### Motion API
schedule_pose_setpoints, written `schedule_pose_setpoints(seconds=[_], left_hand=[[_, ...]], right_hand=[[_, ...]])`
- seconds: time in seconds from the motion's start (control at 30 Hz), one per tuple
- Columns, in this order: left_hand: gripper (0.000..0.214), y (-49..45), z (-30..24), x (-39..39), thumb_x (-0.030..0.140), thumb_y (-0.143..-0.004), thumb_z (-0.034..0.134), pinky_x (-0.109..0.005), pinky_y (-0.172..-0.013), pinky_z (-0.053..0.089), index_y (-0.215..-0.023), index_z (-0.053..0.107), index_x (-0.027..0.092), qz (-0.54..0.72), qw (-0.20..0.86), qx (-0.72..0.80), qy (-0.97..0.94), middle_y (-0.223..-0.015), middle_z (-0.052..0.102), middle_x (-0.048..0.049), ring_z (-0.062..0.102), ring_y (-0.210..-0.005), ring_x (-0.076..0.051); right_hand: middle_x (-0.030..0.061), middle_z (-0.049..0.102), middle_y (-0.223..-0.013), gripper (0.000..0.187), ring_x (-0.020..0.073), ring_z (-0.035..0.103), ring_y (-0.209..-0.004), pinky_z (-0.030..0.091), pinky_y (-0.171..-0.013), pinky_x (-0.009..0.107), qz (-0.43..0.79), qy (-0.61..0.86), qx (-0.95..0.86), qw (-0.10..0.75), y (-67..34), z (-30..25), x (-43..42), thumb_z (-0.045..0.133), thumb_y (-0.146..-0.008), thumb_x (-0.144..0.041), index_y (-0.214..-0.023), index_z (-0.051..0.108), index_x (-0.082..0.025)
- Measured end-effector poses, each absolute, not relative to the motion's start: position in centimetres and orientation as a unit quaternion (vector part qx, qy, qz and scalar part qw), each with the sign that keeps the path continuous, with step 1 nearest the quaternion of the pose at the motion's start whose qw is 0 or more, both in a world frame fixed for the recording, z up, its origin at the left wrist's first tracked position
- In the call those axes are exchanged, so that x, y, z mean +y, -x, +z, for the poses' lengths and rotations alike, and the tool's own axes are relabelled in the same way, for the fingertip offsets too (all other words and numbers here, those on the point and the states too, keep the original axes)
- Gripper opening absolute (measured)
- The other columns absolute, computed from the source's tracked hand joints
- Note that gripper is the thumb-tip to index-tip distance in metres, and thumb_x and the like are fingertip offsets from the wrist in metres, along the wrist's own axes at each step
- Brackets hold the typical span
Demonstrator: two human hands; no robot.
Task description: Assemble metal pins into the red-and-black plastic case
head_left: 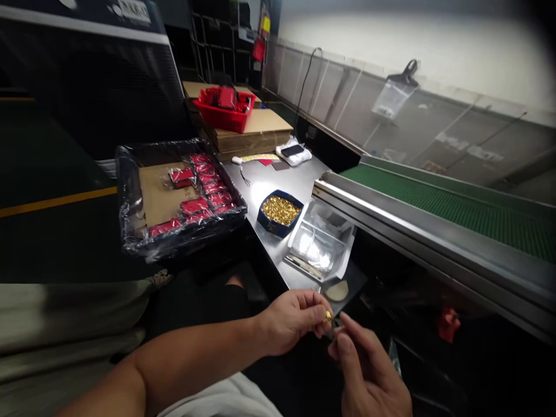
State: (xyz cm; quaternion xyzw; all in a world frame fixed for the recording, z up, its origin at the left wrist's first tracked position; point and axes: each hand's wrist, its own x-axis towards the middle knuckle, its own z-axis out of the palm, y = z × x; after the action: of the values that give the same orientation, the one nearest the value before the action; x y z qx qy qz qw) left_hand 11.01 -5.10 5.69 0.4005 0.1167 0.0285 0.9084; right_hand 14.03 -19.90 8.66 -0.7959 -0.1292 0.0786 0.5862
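A small, shiny gold piece (328,316) sits pinched between the fingertips of the left hand (290,321), low in front of the worktop (278,179) edge. The right hand (369,370) is just beside it, fingers curled and pinching something thin I cannot make out. Behind them on the brushed-metal worktop lie a clear plastic tray (321,243) and a dark blue bowl (280,213) heaped with gold bits. Left, a film-wrapped black tray (178,197) holds red packets. A green conveyor belt (456,202) runs on the right.
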Motion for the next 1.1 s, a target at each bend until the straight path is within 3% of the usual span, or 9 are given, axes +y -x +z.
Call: schedule_pose_setpoints(seconds=[0.17, 0.37, 0.53, 0.77, 0.93, 1.1], left_hand=[[0.048, -8.7, 5.6, -8.0, 0.051, -0.071, 0.085, -0.019, -0.063, 0.041, -0.081, 0.059, 0.011, 0.004, 0.945, 0.152, -0.289, -0.071, 0.059, -0.0017, 0.054, -0.062, -0.007], [0.045, -7.9, 4.8, -8.5, 0.046, -0.071, 0.087, -0.018, -0.062, 0.045, -0.081, 0.064, 0.008, 0.011, 0.948, 0.171, -0.269, -0.069, 0.063, -0.0042, 0.058, -0.061, -0.008], [0.044, -7.6, 5.2, -9.9, 0.046, -0.071, 0.087, -0.018, -0.059, 0.046, -0.078, 0.064, 0.008, 0.011, 0.960, 0.153, -0.233, -0.066, 0.062, -0.0037, 0.059, -0.060, -0.009], [0.039, -7.6, 5.3, -10.7, 0.040, -0.072, 0.087, -0.018, -0.059, 0.049, -0.082, 0.065, 0.010, 0.010, 0.960, 0.151, -0.235, -0.065, 0.066, -0.0038, 0.061, -0.056, -0.009], [0.035, -7.5, 5.7, -11.1, 0.036, -0.073, 0.086, -0.019, -0.063, 0.049, -0.084, 0.069, 0.009, 0.005, 0.953, 0.141, -0.267, -0.069, 0.068, -0.0054, 0.065, -0.063, -0.011], [0.018, -7.2, 6.4, -11.1, 0.029, -0.081, 0.079, -0.030, -0.078, 0.052, -0.087, 0.073, 0.014, 0.063, 0.903, 0.093, -0.415, -0.081, 0.069, -0.0068, 0.066, -0.077, -0.016]], right_hand=[[0.0050, 0.069, -0.094, 0.021, 0.0139, 0.069, -0.079, 0.059, -0.066, 0.022, 0.068, 0.788, -0.294, 0.536, -14.6, 9.4, -20.3, 0.068, -0.086, -0.025, -0.106, 0.074, -0.024], [0.0046, 0.070, -0.093, 0.031, 0.0143, 0.068, -0.079, 0.059, -0.063, 0.023, -0.026, 0.765, -0.393, 0.509, -13.8, 7.9, -21.4, 0.064, -0.083, -0.007, -0.107, 0.072, -0.026], [0.0024, 0.067, -0.080, 0.001, 0.0100, 0.065, -0.065, 0.056, -0.056, 0.017, 0.033, 0.754, -0.229, 0.615, -13.3, 8.2, -21.6, 0.066, -0.086, -0.022, -0.086, 0.066, -0.021], [0.0029, 0.068, -0.082, 0.013, 0.0105, 0.065, -0.060, 0.059, -0.054, 0.019, 0.147, 0.700, -0.136, 0.686, -14.1, 7.3, -23.9, 0.078, -0.076, -0.026, -0.081, 0.067, -0.020], [0.0043, 0.070, -0.087, 0.019, 0.0149, 0.069, -0.070, 0.062, -0.058, 0.023, 0.196, 0.665, -0.089, 0.715, -14.1, 6.8, -24.9, 0.081, -0.073, -0.028, -0.086, 0.069, -0.022], [0.0056, 0.074, -0.076, 0.026, 0.0136, 0.065, -0.057, 0.059, -0.051, 0.024, 0.211, 0.654, -0.023, 0.726, -14.3, 7.2, -24.6, 0.086, -0.065, -0.032, -0.086, 0.075, -0.020]])
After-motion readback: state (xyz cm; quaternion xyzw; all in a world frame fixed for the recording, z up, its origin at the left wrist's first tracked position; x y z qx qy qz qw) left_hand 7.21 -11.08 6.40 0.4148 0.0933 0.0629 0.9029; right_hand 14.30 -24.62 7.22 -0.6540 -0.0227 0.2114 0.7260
